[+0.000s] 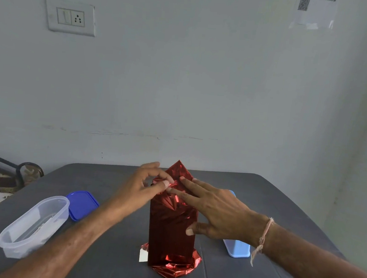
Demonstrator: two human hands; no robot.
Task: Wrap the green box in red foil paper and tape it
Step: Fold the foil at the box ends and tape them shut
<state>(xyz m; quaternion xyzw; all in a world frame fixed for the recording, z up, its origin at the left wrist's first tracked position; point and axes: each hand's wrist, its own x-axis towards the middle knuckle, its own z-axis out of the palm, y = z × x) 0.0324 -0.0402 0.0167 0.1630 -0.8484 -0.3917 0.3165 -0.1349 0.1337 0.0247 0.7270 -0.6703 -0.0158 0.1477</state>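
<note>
The box stands upright in the middle of the dark table, fully covered by red foil paper (170,232); no green shows. Crumpled foil spreads around its base, and a pointed foil flap (179,170) sticks up at the far side of the top. My left hand (143,186) is at the top left edge, with thumb and fingertips pinching a fold of foil. My right hand (214,209) lies flat with fingers spread across the folded top, its thumb against the box's right side. No tape is visible.
A clear oval plastic container (33,225) lies at the front left, with a blue lid (82,204) behind it. A light blue container (236,248) sits to the right of the box, partly behind my right wrist. The grey table (255,276) ends at a wall.
</note>
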